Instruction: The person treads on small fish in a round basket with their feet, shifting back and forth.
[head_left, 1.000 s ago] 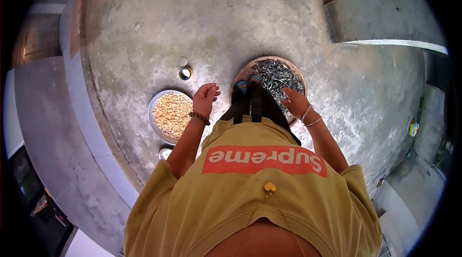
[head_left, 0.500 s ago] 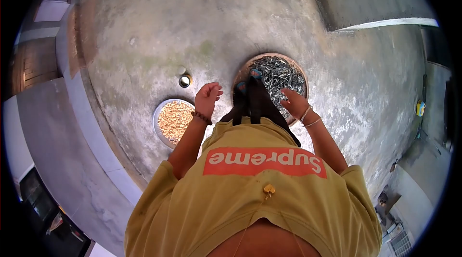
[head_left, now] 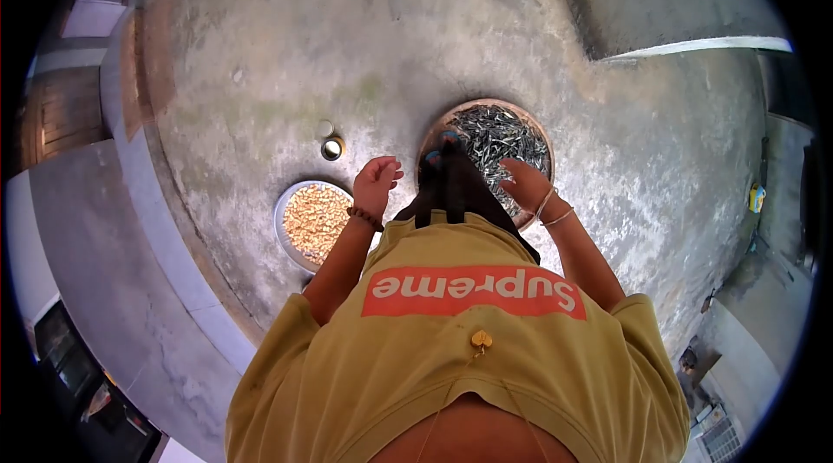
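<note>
My left hand (head_left: 377, 185), with a dark bead bracelet at the wrist, hangs in the air between two round containers. Its fingers are loosely bent and apart, with nothing visible in them. A metal basin (head_left: 279, 218) of tan pieces that look like unshelled peanuts (head_left: 314, 220) is nearest to it. Over the right side of a wide round tray (head_left: 550, 144) hovers my right hand (head_left: 524, 185), fingers apart and nothing seen in it. Slender dark and silvery pieces (head_left: 503, 135), whose kind I cannot make out, fill that tray. My feet and dark trousers (head_left: 460, 183) partly cover it.
A small open can or jar (head_left: 332, 148) stands beyond the basin, with a pale round disc (head_left: 325, 128) close behind it. A grey concrete block (head_left: 685, 3) rises at the upper right. A raised ledge (head_left: 143, 168) runs along the left, and a yellow container (head_left: 757, 198) sits far right.
Both hands have shifted slightly; the right one has moved a little to the left. Nothing has been picked up or let go.
</note>
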### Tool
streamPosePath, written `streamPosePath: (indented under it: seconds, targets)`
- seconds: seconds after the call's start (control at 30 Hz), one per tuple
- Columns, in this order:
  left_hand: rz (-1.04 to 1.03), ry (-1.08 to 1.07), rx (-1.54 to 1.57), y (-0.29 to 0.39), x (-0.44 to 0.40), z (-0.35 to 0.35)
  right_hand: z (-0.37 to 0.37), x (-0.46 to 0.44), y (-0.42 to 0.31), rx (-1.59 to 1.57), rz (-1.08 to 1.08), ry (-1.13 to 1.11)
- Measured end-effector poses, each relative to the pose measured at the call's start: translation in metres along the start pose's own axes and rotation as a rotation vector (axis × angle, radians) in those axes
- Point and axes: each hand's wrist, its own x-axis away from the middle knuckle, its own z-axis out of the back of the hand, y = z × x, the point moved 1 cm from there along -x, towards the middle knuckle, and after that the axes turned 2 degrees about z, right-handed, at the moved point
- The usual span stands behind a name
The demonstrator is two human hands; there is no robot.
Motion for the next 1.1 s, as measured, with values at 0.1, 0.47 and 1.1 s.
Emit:
streamPosePath:
  seconds: [0.1,0.47,1.1]
  targets:
    - [-0.015,-0.022,-0.018,0.004,-0.003,-0.005,0.011,0.005,-0.002,-0.03,-0.045,0.028]
    - [-0.038,-0.051,0.003,0.006,-0.001,-0.011,0.001,0.024,-0.001,0.0,-0.069,-0.006]
    - [-0.006,-0.034,-0.021,0.008,-0.013,-0.011,0.002,0.024,0.002,-0.034,-0.11,0.002]
